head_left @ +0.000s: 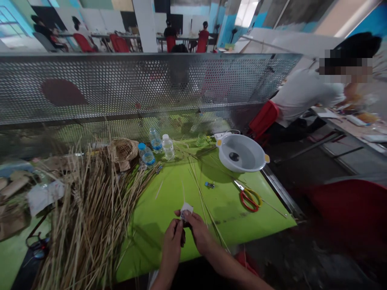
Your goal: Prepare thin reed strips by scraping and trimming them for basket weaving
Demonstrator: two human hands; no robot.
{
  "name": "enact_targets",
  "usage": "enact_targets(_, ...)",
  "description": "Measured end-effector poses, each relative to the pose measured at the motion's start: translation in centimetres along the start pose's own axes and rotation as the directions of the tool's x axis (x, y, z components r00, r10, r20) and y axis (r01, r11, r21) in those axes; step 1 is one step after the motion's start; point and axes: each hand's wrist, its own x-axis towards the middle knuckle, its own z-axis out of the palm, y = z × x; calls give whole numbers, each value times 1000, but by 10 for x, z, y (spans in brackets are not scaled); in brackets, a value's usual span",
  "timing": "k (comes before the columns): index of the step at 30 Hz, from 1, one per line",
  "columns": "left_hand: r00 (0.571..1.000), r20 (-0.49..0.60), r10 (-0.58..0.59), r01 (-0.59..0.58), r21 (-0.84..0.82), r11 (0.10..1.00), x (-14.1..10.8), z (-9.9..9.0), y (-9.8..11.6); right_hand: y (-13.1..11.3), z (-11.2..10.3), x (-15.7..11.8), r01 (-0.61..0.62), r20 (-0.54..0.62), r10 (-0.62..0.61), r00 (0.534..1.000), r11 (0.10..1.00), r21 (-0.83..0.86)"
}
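Note:
Over the green tabletop my left hand (pixel 174 231) and my right hand (pixel 196 227) meet, both with fingers closed on a small pale piece (pixel 187 208). A thin straw-like strand (pixel 183 191) sticks up from it. Fingers cover much of the piece, so its exact kind does not show. To the right of my hands, long thin stalks (pixel 203 199) lie across the table. Farther right rest scissors (pixel 251 200) with red and yellow handles, blades partly open, and a small blue-and-metal clip (pixel 209 185).
A large heap of dried stalks (pixel 87 201) fills the left side, with a woven basket (pixel 123 150) behind it. Several plastic bottles, one blue-capped (pixel 146 154), stand at the back. A white basin (pixel 242 155) sits back right. Beyond rises a perforated metal panel (pixel 121 84); a person (pixel 308 90) sits at right.

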Motion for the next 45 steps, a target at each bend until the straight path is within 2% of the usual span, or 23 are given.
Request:
enact_targets(8, 1000, 14, 9, -9, -16, 1000, -2, 3, 2, -5, 1, 0, -5, 7, 5, 1000, 1000, -8)
enact_targets(13, 999, -7, -41, 41, -61, 997, -3, 6, 4, -5, 5, 1, -8, -120, -2, 993, 997, -83)
enact_targets(17, 1000, -6, -29, 28, -51, 998, -6, 5, 11, -9, 3, 8, 1, -155, -22, 988, 991, -133)
enact_targets(22, 999, 4, -43, 43, 50, 998, -21, 0, 18, -29, -22, 30, 8, -267, -72, 961, 972, -236)
enact_targets(28, 997, 53, -58, 54, 70, 996, -37, -13, 15, -50, -53, 60, 96, -305, -142, 942, 982, -161)
enact_targets(34, 1000, 7, -26, 25, 71, 997, -43, -22, 23, -60, -66, 86, 151, -350, -195, 916, 977, -149)
enact_targets(40, 993, -102, -62, 65, 24, 998, -52, -35, 26, -95, -102, 98, 173, -473, -225, 852, 973, -151)
enact_targets(42, 988, -135, -77, 77, -6, 997, -49, -35, 26, -102, -104, 92, 172, -450, -228, 864, 972, -161)
enact_targets(45, 987, -139, -83, 80, -25, 996, -36, -27, 26, -94, -86, 74, 126, -295, -173, 940, 977, -174)
